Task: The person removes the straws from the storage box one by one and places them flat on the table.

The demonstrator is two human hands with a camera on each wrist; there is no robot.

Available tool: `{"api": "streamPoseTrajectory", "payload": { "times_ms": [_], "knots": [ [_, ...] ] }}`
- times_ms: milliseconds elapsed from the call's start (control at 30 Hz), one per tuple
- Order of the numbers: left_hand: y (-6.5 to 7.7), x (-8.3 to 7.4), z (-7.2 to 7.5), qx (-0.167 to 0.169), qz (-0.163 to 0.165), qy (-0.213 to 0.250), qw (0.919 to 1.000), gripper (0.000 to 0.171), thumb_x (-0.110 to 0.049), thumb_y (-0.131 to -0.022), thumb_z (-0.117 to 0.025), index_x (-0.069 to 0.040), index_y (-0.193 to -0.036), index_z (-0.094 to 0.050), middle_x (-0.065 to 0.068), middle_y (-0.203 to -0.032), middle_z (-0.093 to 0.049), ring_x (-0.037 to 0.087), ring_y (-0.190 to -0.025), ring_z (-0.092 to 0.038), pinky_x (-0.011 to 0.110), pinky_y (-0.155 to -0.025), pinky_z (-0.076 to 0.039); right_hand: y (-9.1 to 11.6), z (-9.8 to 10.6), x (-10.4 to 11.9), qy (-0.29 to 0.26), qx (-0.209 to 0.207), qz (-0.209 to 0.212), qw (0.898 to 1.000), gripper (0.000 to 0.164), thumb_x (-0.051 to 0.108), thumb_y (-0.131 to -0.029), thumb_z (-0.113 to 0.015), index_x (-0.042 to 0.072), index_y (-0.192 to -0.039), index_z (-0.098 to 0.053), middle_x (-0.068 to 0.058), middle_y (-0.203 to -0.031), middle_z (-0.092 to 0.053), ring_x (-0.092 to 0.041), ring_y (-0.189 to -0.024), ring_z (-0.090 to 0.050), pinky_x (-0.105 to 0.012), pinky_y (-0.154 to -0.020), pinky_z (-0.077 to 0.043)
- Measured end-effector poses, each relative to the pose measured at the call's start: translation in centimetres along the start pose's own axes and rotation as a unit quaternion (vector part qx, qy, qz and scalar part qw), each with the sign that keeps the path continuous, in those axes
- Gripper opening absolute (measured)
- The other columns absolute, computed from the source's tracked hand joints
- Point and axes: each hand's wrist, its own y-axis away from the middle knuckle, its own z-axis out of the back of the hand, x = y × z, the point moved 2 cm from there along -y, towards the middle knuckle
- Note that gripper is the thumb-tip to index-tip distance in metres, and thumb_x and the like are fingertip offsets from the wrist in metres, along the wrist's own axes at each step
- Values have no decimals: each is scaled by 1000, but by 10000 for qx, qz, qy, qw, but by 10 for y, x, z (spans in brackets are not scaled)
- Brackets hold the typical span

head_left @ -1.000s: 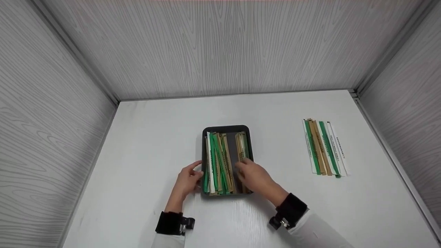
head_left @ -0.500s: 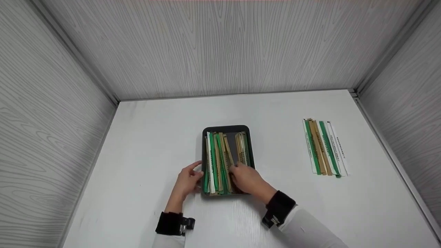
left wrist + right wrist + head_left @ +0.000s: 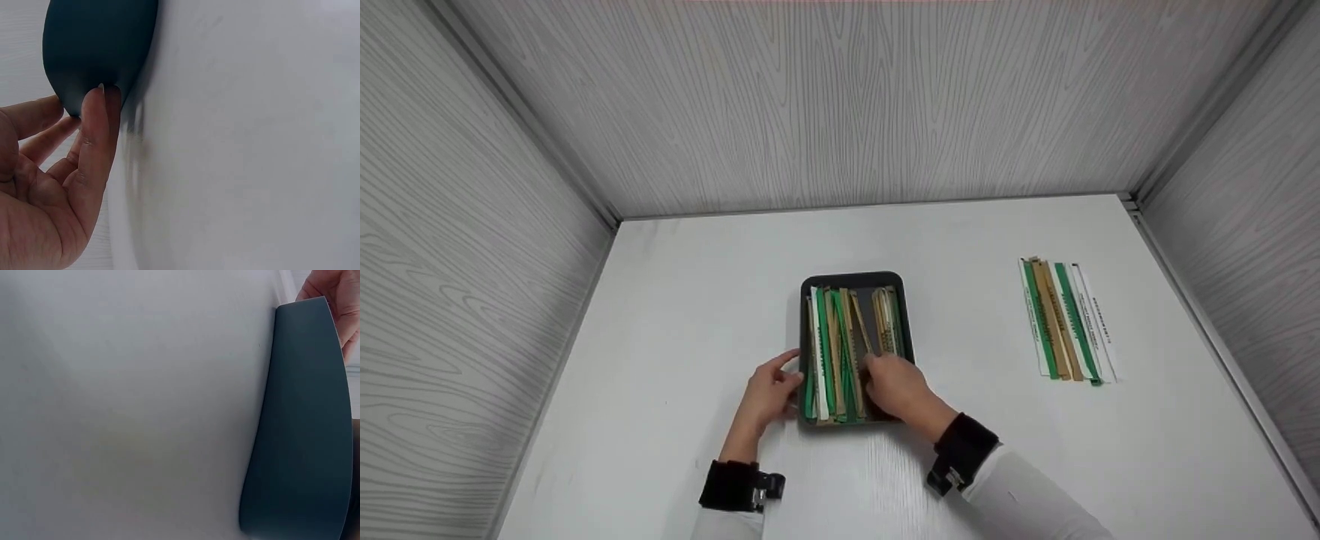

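A dark rectangular tray (image 3: 852, 280) holds long thin paper-wrapped sticks in green, brown and white. My left hand (image 3: 767, 394) touches the tray's outer left side. In the left wrist view its fingers (image 3: 93, 126) lie against the tray wall (image 3: 101, 45). My right hand (image 3: 898, 386) reaches into the tray, its fingertips pinching a brown wrapped stick (image 3: 860, 322) that slants away from the larger pile (image 3: 831, 352) on the left. A smaller bunch (image 3: 886, 319) lies along the right wall. The right wrist view shows the tray's side (image 3: 301, 422) and part of the left hand (image 3: 343, 304).
On the white table (image 3: 682, 300), several green, brown and white wrapped sticks (image 3: 1065, 322) lie side by side to the right. Grey wood-grain panels (image 3: 840, 105) enclose the back and both sides.
My right hand has moved left from the right-hand bunch to the larger pile's edge. A brown wrapped stick there now slants apart from the others. My left hand has stayed in place.
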Motion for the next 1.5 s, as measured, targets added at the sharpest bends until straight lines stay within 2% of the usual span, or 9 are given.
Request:
{"api": "streamPoseTrajectory", "payload": {
  "times_ms": [167,267,400,567,767,933,1067,1300,1500],
  "knots": [
    [-2,2,0,-3,-28,-32,10000,47,-11,-98,-59,-14,-144,-51,12,-90,-58,21,-69,-63,37,-57,-53,3,8,-4,-225,-57,-19,9997,8,3,-87,-65,5,-94,-63,-8,-73,-60,-23,-65,-62,-33,-53,-49],
    [-3,2,0,4,-58,-39,10000,46,-10,-98,-59,-13,-144,-51,12,-91,-58,21,-70,-63,37,-58,-53,5,18,-8,-752,-78,-47,9971,21,1,-88,-62,3,-109,-61,-2,-72,-57,-16,-62,-58,-30,-53,-45],
    [-3,3,0,-10,-37,6,10000,46,-10,-98,-59,-14,-144,-51,12,-91,-57,22,-70,-63,37,-58,-53,10,38,-19,-1661,-241,-314,9853,44,0,-91,-58,2,-133,-49,3,-70,-56,-9,-56,-51,-29,-51,-43],
    [-2,1,0,-3,-25,12,10000,46,-11,-98,-58,-15,-144,-51,12,-92,-57,22,-70,-63,37,-58,-53,19,69,-43,-2131,-834,-726,9707,40,1,-91,-57,0,-131,-52,1,-75,-59,-12,-60,-52,-32,-56,-44],
    [-1,2,1,-10,-67,-66,10000,46,-11,-98,-58,-14,-144,-51,12,-90,-57,22,-69,-62,34,-56,-51,36,92,-86,-2065,-1186,-1239,9633,29,4,-91,-58,-1,-120,-61,-6,-82,-61,-17,-66,-54,-34,-60,-43],
    [-1,2,1,-32,-69,-112,9999,46,-12,-98,-59,-15,-143,-52,12,-90,-57,21,-69,-61,33,-55,-50,48,100,-122,-1873,-1429,-1525,9598,29,2,-91,-57,-4,-119,-60,-10,-83,-61,-20,-70,-54,-35,-62,-42],
    [-1,2,0,2,-100,-132,9999,47,-11,-98,-59,-14,-144,-51,12,-91,-58,21,-69,-61,34,-55,-51,57,102,-145,-1840,-1424,-1799,9558,30,3,-92,-57,-5,-121,-58,-13,-85,-60,-22,-71,-54,-34,-61,-42],
    [-1,2,-1,-14,-65,-76,9999,47,-10,-98,-59,-15,-144,-51,12,-90,-58,21,-68,-61,36,-55,-51,71,101,-173,-1779,-1332,-2245,9488,31,5,-95,-54,-5,-124,-56,-16,-90,-60,-24,-73,-56,-32,-57,-45],
    [-2,1,-1,-2,-109,-128,9999,47,-11,-98,-59,-14,-144,-51,12,-90,-58,21,-68,-61,36,-55,-51,77,97,-190,-1497,-1390,-2406,9489,31,3,-94,-54,-9,-122,-56,-20,-88,-61,-26,-69,-58,-34,-56,-46]
  ]
}}
